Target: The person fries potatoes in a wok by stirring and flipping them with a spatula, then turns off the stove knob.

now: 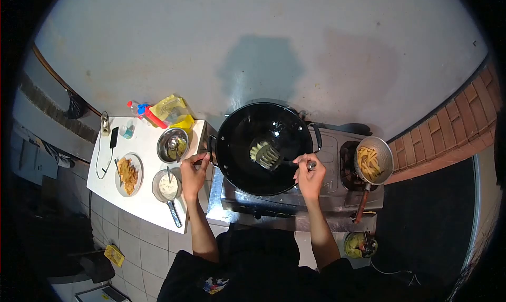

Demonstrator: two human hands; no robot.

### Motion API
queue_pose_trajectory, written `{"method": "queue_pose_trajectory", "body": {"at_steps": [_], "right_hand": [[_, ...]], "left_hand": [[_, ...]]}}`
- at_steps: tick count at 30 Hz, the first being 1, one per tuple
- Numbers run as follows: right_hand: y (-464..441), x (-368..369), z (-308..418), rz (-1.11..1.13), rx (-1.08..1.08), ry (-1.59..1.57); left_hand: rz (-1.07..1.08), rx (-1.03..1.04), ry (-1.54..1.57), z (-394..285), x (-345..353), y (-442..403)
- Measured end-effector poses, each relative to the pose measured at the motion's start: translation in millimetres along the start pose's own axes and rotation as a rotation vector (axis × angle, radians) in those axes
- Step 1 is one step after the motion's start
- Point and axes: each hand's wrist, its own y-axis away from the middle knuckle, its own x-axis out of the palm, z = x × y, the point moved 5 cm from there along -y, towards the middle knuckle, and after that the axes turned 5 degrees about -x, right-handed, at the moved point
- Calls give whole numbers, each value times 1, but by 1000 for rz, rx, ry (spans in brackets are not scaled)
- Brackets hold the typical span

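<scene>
A large black wok [240, 167] sits on the stove, its inside shiny. My left hand [194, 176] is closed at the wok's left loop handle, thumb and fingers pinching it. In my right hand [310, 176] is the handle of a slotted turner [270, 159], which reaches over the wok's right rim. The turner's slotted head rests low in the wok, against a small heap of pale green food pieces [256, 150]. What the pieces are I cannot make out.
Right of the wok, a pan [387, 160] of fried strips stands on the other burner of the stove [329, 165]. On the white table [147, 207] are a steel bowl [163, 154], a saucepan of white batter [157, 189], a plate of food [136, 189], a phone [114, 137] and a bottle [132, 107].
</scene>
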Motion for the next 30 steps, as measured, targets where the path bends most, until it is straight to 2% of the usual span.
{"method": "queue_pose_trajectory", "body": {"at_steps": [8, 14, 17, 24, 30], "right_hand": [[3, 8, -5, 93, -28, 52], [1, -1, 25, 24, -73, 7], [-2, -1, 11, 110, -73, 114], [0, 9, 2, 147, -71, 113], [-5, -4, 25, 26, -50, 82]], "left_hand": [[-14, 9, 36, 4, 1, 3], [-28, 22, 6, 10, 4, 0], [-37, 25, 0, 8, 1, 1], [23, 10, 17, 3, -5, 3], [7, 30, 43, 9, -3, 2]]}}
